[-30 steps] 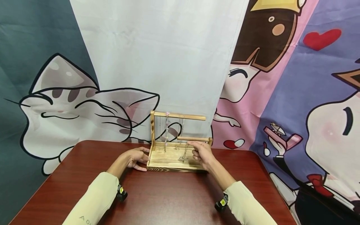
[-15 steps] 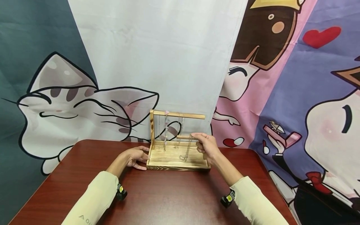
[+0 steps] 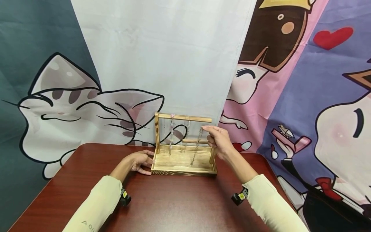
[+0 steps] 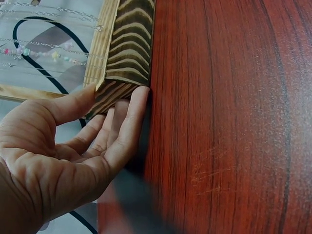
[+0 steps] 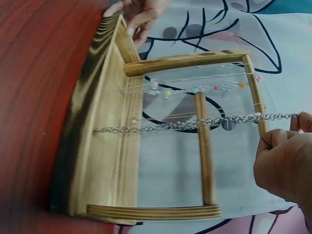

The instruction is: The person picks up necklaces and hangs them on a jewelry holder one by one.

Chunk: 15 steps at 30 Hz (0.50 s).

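Note:
My right hand (image 3: pixel 221 141) pinches the top of a silver chain necklace (image 3: pixel 198 144) between thumb and fingertips. The chain hangs slanting in front of the lower bar of a wooden jewelry stand (image 3: pixel 182 173), its end down by the tray floor. A small round pendant (image 5: pixel 228 124) shows on it in the right wrist view. At the stand's left end, my left hand (image 4: pixel 63 141) grips the tray's corner with thumb and fingers. A beaded necklace (image 3: pixel 171 133) with pink and coloured pieces and several thin chains hang from the upper bar (image 3: pixel 200 119).
The stand sits on a dark red wooden table (image 3: pixel 174 199), near its back edge. Right behind it hangs a cartoon-printed cloth (image 3: pixel 185 64). The lower bar (image 3: pixel 191 141) juts left from the stand's right post (image 3: pixel 213 156).
My right hand has risen and moved right, lifting the chain necklace; its lower end has straightened from a bunch in the tray. The left hand stays at the stand's left end.

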Each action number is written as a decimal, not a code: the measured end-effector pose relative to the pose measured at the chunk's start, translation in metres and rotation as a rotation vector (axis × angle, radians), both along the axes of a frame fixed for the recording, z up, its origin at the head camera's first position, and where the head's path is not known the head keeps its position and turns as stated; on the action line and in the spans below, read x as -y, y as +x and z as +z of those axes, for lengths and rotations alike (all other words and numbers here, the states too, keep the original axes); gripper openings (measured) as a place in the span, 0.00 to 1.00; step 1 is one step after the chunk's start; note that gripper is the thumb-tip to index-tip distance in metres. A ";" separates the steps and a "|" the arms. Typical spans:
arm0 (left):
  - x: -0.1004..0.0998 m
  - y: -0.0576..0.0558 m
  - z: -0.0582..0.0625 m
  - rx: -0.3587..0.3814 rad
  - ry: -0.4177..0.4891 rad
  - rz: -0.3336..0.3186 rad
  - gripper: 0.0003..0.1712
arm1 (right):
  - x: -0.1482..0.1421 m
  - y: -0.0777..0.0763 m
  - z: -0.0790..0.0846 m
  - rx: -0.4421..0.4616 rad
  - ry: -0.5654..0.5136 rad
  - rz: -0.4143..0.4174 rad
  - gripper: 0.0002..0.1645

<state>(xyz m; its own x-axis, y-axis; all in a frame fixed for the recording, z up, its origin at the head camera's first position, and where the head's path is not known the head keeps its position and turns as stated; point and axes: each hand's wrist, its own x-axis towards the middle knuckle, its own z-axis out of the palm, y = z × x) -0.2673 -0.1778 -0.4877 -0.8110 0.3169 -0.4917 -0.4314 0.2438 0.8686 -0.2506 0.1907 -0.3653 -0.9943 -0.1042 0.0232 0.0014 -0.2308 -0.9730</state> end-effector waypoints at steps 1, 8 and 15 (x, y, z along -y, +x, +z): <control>0.000 0.000 0.000 -0.002 -0.001 0.001 0.34 | -0.001 0.000 0.003 -0.005 -0.001 0.000 0.14; 0.000 0.001 0.000 -0.009 -0.007 0.001 0.35 | -0.005 -0.003 0.022 -0.039 -0.008 0.002 0.13; 0.000 0.001 0.000 -0.006 -0.008 0.002 0.36 | -0.011 -0.006 0.039 -0.067 0.007 -0.025 0.16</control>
<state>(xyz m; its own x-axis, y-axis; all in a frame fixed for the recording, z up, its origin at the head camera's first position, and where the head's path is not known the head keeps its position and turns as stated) -0.2663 -0.1781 -0.4874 -0.8146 0.3118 -0.4890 -0.4263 0.2498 0.8694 -0.2567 0.2016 -0.3263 -0.9928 -0.0796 0.0893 -0.0696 -0.2227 -0.9724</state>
